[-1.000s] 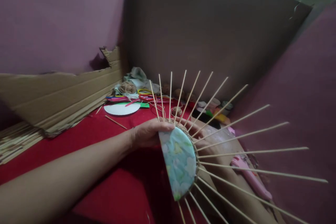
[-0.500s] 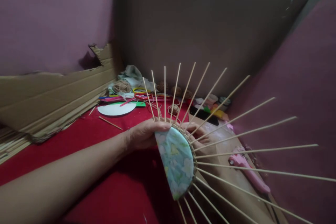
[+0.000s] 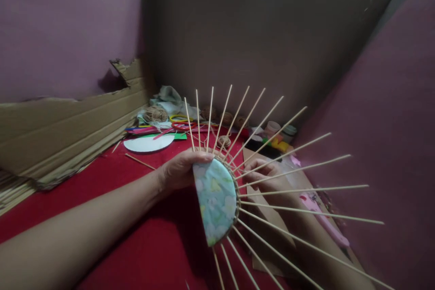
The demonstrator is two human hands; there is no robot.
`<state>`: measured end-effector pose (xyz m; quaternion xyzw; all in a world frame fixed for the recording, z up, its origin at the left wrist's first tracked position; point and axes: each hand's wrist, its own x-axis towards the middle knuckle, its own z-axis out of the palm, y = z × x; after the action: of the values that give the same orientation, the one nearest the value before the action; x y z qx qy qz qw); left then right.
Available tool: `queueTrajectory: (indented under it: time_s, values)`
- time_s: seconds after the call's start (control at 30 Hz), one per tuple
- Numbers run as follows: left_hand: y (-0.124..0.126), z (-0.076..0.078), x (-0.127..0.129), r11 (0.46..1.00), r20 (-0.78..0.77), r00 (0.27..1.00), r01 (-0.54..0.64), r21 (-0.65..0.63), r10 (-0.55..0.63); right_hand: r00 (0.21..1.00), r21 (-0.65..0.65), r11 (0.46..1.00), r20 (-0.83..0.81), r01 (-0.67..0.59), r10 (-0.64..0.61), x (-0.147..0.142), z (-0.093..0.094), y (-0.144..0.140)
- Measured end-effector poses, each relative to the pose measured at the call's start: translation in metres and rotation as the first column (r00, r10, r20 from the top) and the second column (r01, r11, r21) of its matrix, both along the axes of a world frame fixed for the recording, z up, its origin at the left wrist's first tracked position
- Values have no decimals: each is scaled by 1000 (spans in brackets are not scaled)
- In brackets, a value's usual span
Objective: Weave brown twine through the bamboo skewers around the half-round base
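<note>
My left hand is closed on the top corner of a half-round base covered in pale blue floral fabric, thumb on its face. Several thin wooden sticks fan out from the curved edge, where a brown twine weave runs between them. Behind the sticks, a little right of the base, my right hand pinches a thin strand of twine, partly hidden by the sticks. A small ball of twine lies on the red cloth beyond.
A white half-round piece and a loose stick lie on the red cloth. At right is a pink glue gun. Scissors, twine balls and small tubs line the back; cardboard leans at left.
My right hand has drawn away from the weave to the right, pulling the twine. The base has shifted slightly left and turned a little, its sticks moving with it.
</note>
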<state>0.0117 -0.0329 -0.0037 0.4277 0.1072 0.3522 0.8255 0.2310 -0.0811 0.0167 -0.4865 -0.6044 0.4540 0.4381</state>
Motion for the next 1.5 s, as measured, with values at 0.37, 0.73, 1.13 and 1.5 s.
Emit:
queueTrajectory:
  time_s: [0.37,0.73,1.13,1.5]
  values:
    - [11,9,-14,985,-71,983,-174,-15,172,993,39,999,112,35,-39,40,15,2]
    - [15,11,-26,984,-118,977,-180,-5,179,994,88,996,105,19,-28,68,9,16]
    - [17,6,-26,981,-78,982,-177,-75,171,973,111,992,228,-56,30,75,10,19]
    - [12,9,-20,976,-86,980,-186,-111,177,895,-6,999,442,-53,50,72,4,26]
